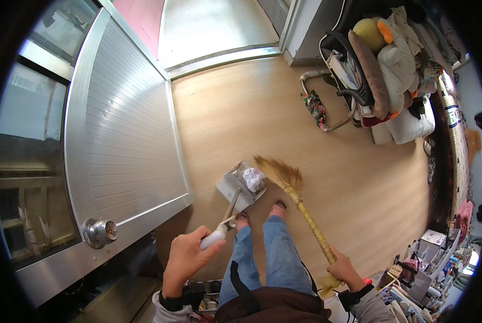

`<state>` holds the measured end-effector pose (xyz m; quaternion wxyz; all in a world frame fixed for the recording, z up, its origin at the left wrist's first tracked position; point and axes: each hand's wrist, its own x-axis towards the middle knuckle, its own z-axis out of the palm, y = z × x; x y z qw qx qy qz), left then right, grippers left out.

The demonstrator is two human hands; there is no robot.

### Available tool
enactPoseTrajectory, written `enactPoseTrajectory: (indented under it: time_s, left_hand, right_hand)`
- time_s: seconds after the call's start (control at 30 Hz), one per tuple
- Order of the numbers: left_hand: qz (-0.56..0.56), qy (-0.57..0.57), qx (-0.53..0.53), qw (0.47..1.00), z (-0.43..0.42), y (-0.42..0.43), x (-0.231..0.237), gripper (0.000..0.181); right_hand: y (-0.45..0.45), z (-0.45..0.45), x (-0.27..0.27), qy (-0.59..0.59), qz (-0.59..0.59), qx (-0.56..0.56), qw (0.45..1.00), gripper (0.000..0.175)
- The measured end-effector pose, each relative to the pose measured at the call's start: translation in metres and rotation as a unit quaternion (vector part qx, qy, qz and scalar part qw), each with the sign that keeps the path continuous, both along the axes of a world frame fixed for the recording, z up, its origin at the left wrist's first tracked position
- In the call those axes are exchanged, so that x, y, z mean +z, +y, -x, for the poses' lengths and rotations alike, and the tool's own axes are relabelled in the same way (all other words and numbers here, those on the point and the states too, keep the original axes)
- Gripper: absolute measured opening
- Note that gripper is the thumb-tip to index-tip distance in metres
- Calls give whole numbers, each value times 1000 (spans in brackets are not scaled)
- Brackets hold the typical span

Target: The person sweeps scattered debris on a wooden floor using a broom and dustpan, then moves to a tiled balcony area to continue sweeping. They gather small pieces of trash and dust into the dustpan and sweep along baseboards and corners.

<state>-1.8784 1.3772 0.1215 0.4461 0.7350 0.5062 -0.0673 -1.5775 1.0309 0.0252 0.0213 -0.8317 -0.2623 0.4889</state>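
Observation:
My left hand point(190, 252) grips the pale handle of a long-handled dustpan point(235, 194), whose grey pan rests on the wood-look floor in front of my feet. Crumpled whitish paper or plastic point(253, 179) lies in the pan. In my right hand point(342, 266) is the bound yellow handle of a straw broom point(305, 214). The broom's brown bristles spread just right of the pan, close to the crumpled piece; whether they touch the floor or the pan I cannot tell.
A metal door point(131, 121) with a round knob stands ajar at left. Beyond the metal threshold point(224, 60) lies a pale floor. A chair point(329, 125) piled with cushions and a plush toy is at upper right. Cluttered shelves point(422, 278) fill the lower right. A tiny scrap point(191, 93) lies near the doorway.

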Motion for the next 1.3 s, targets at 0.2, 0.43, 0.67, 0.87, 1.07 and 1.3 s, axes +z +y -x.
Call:
enactPoseTrajectory:
  time_s: [0.2,0.43,0.67,0.87,1.07,1.3]
  left_hand:
    - [21,-14,-26,999,26,23,2,39]
    - [42,-30,17,999,26,1,-5,37]
    - [3,-38,42,998,35,-16,-7,33]
    - [0,-38,31,999,25,-14,-8,36]
    - [2,-23,31,999,16,-13,-6,37]
    - [40,-10,72,997,15,-13,-5,36]
  right_hand:
    - [20,16,-4,43,9,-180,983,76]
    - [35,33,-25,-117,-44,84,989,72]
    - [22,50,-8,71,-39,-201,976,70]
    - [17,23,16,-105,-34,24,994,72]
    - [2,-8,67,-173,87,239,951,66]
    - [71,-47,-20,-184,-43,388,902,54]
